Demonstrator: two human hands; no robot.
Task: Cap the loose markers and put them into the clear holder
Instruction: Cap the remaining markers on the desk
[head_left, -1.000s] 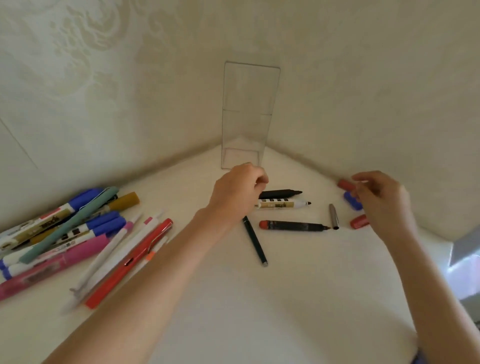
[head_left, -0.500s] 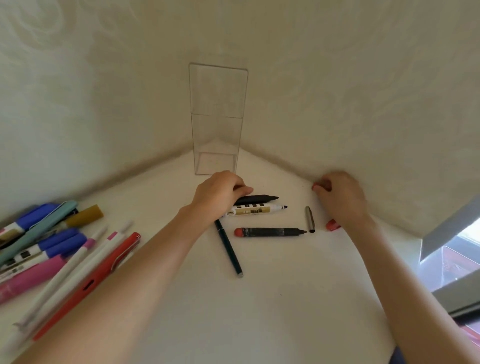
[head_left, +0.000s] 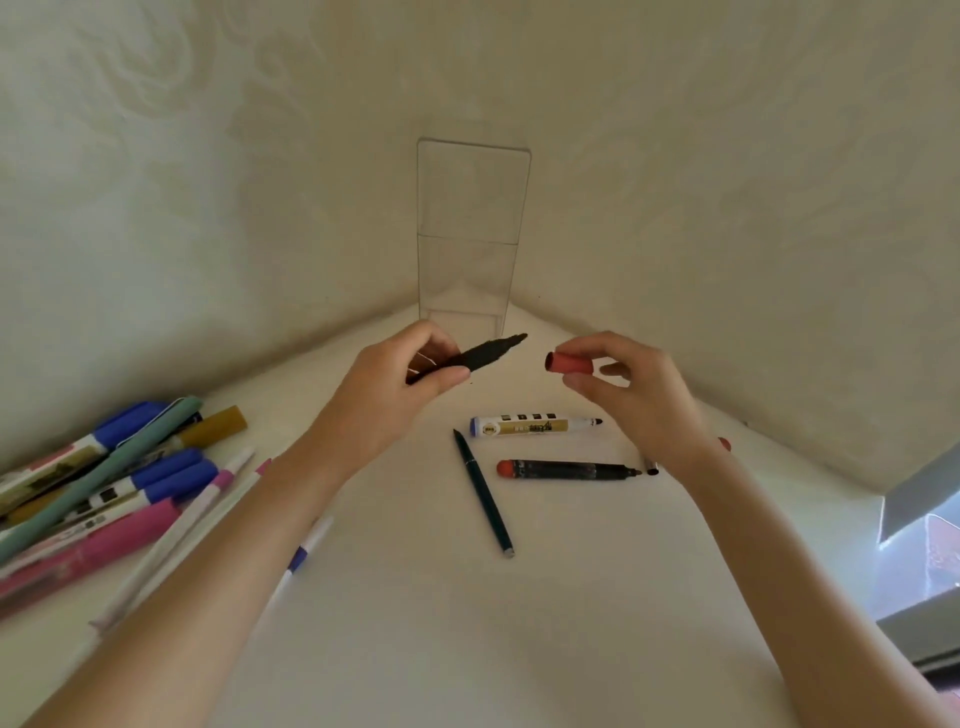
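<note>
- At the far left, a fanned heap of capped pens (head_left: 104, 483) in blue, pink, teal and mustard lies on the matte white table (head_left: 467, 634).
- The left hand (head_left: 395, 384) is raised above the table with its forearm slanting in from the near left. Its thumb and curled fingers clamp the rear of the black marker (head_left: 485, 352), whose bare tapered tip points right.
- The clear holder (head_left: 470, 234), a tall rectangular box of glossy plastic, stands upright in the far corner just behind both hands.
- Below the hands lie a white-and-gold marker (head_left: 530, 426), a slim dark green pen (head_left: 483, 493) and a red-ended black marker (head_left: 566, 470), all uncapped.
- The red cap (head_left: 569, 362), a short cylinder, faces its open mouth left, near the marker tip but apart from it.
- The right hand (head_left: 639, 395) is lifted, pinching that cap between thumb and fingertips.
- A silver cap (head_left: 650, 466) is partly hidden by the right wrist.
</note>
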